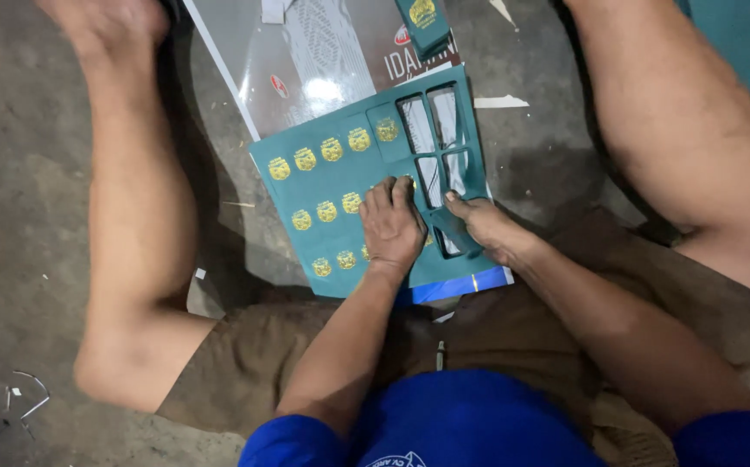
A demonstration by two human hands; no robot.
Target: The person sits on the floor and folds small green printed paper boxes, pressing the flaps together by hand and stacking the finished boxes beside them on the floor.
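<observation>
Two hands (389,227) (487,227) on one teal sheet (340,186)

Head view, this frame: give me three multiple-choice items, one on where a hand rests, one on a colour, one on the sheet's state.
1. Where does the left hand rest?
A. flat on the teal die-cut sheet
B. on a knee
C. on the bare floor

2. What colour are the round emblems on the sheet?
A. red
B. gold
C. white

3. What state is the sheet's right part in?
A. uncut
B. folded over
C. rectangular windows already open

Answers: 1 A, the palm presses on the sheet. 2 B, they shine gold on teal. 3 C, the poster below shows through beside the right hand.
</observation>
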